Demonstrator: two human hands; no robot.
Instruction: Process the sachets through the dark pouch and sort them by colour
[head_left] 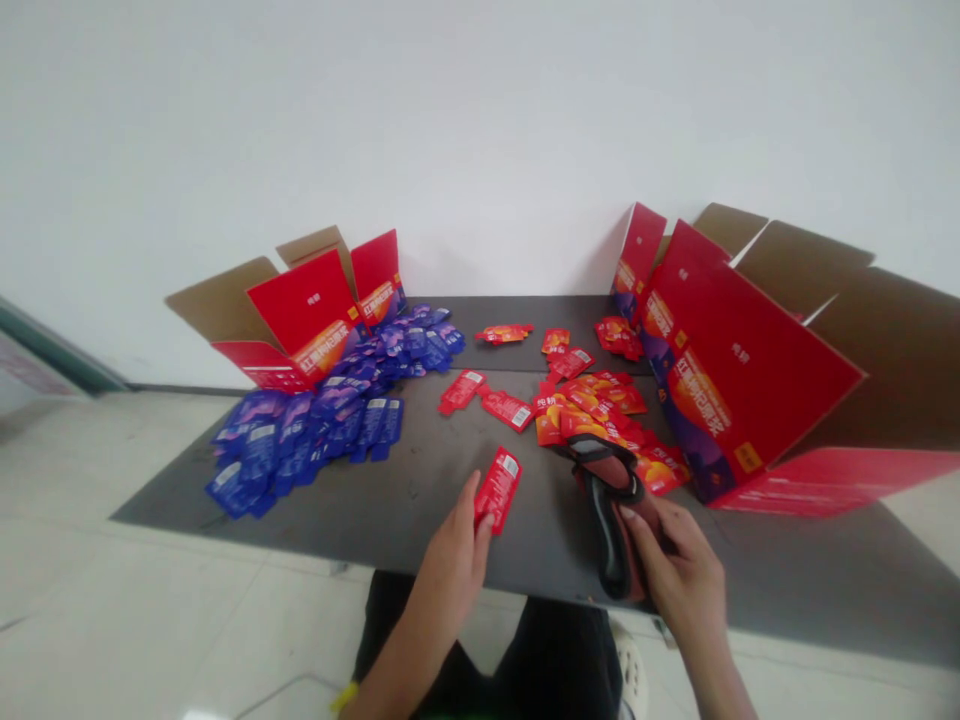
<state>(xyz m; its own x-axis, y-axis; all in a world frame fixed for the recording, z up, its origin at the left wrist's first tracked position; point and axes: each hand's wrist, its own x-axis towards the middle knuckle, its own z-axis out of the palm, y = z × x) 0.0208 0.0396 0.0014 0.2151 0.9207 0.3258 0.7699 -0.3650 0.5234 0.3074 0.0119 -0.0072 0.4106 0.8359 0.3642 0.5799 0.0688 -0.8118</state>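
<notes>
The left hand [457,537] is pinching a red packet [501,486]; the right hand [684,568] is gripping a dark tool [608,535] near orange packets [596,403].

Smooth sachet [501,484], cardboard cartons [757,370], matt tabletop [429,490]

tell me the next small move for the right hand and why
Probably aim the scanner in the right hand at the red sachet, since the left hand holds that sachet with its white barcode patch showing.
</notes>
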